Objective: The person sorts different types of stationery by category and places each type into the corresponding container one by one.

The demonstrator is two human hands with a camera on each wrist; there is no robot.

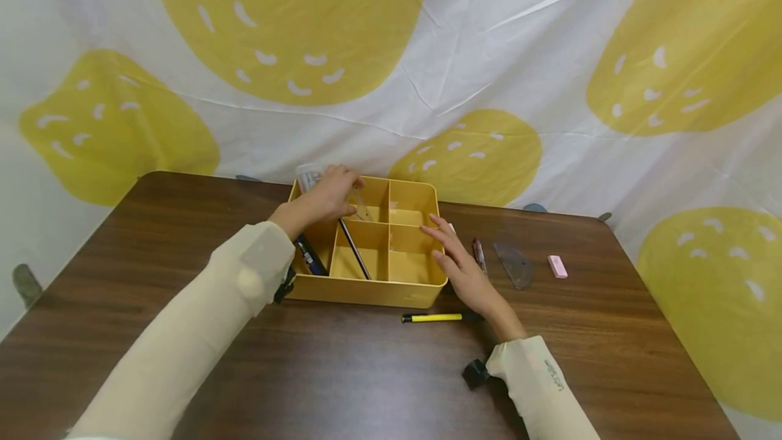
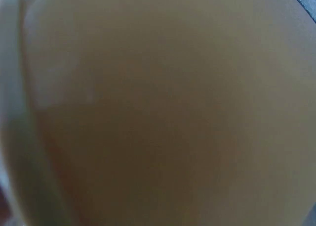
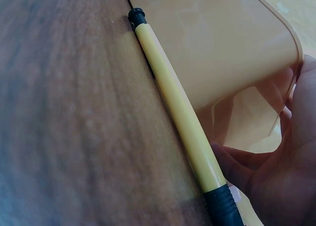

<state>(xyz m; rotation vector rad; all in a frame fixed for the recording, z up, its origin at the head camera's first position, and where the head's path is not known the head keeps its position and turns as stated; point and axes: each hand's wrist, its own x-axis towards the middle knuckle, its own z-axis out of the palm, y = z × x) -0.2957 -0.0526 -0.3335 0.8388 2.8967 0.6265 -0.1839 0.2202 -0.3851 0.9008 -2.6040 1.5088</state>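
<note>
A yellow divided box [image 1: 360, 294] stands toward the back of the table. My left hand [image 1: 326, 195] is over its back left part, fingers bent, and appears to pinch a clear flat plastic piece, perhaps a set square [image 1: 363, 210]. A dark marker [image 1: 311, 257] lies in the left compartment; a dark pencil [image 1: 354, 250] leans in the front middle one. Spread fingers of my right hand [image 1: 464, 273] touch the box's right side, also in the right wrist view. A yellow pen [image 3: 180, 107] with black ends lies before the box. Box wall [image 2: 163, 112] fills the left wrist view.
Right of the box lie a dark red pen [image 1: 479, 255], a clear protractor [image 1: 514, 265] and a pink eraser [image 1: 558, 267]. Something clear [image 1: 308, 176] pokes up at the box's back left corner. A lemon-print cloth [image 1: 342, 127] hangs behind the table [image 1: 342, 372].
</note>
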